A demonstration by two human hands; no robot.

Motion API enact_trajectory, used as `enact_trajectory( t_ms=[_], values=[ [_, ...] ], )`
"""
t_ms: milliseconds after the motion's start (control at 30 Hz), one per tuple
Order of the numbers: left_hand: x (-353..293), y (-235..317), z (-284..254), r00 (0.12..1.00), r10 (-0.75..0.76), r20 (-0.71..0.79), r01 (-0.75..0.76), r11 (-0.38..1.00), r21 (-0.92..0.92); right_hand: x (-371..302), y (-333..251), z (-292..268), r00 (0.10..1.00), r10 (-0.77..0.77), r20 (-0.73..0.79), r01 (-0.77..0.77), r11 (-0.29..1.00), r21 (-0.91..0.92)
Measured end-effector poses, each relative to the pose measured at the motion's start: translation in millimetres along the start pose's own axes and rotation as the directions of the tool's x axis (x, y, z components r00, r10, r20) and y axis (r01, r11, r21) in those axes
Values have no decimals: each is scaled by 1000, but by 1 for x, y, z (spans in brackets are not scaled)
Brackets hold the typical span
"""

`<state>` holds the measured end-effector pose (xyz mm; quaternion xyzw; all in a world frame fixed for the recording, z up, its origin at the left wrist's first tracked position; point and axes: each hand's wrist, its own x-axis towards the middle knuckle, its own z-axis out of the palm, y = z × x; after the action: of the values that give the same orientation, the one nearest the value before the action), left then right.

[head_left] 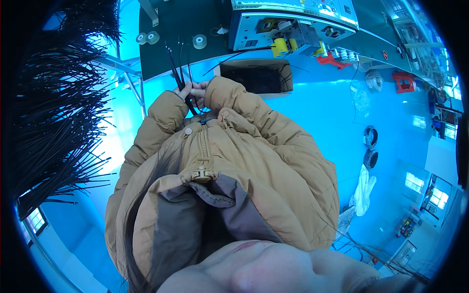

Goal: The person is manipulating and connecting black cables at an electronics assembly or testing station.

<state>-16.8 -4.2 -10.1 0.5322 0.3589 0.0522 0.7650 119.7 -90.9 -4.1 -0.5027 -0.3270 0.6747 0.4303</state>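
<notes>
Close in front of my jacket, both hands are together near the front edge of the dark green table. My left hand (183, 92) is closed around a few black cables (175, 71), whose light-tipped ends point up and away over the table edge. Right beside it, my right hand (198, 93) has its fingers bent and pinched on a thin black cable that rises between the hands. The cables' lower ends hang below my hands toward the jacket. The right cuff covers part of that hand.
A large mass of black cables (58, 117) hangs at the left. An open cardboard box (288, 80) with dark contents stands beyond my right arm. On the green table (171, 29) are a tape roll (199, 41), two smaller rolls (147, 38) and a machine (293, 34) with yellow rollers.
</notes>
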Motion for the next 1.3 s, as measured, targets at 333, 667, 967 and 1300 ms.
enact_trajectory(
  t_ms=[333,667,967,1300],
  values=[
    [-3,-7,-1,983,-4,-184,-40,970,-238,23,52,-94,698,165,-697,-407,892,-196],
    [-1,-10,0,952,-168,-254,115,971,-212,48,54,-149,583,-157,-797,516,829,215],
    [-2,-1,3,964,-174,-200,142,976,-164,13,39,-52,878,-420,-230,41,544,-838],
    [-3,6,1,970,-161,-184,143,984,-104,26,49,-59,687,-68,-723,452,820,352]
  ],
)
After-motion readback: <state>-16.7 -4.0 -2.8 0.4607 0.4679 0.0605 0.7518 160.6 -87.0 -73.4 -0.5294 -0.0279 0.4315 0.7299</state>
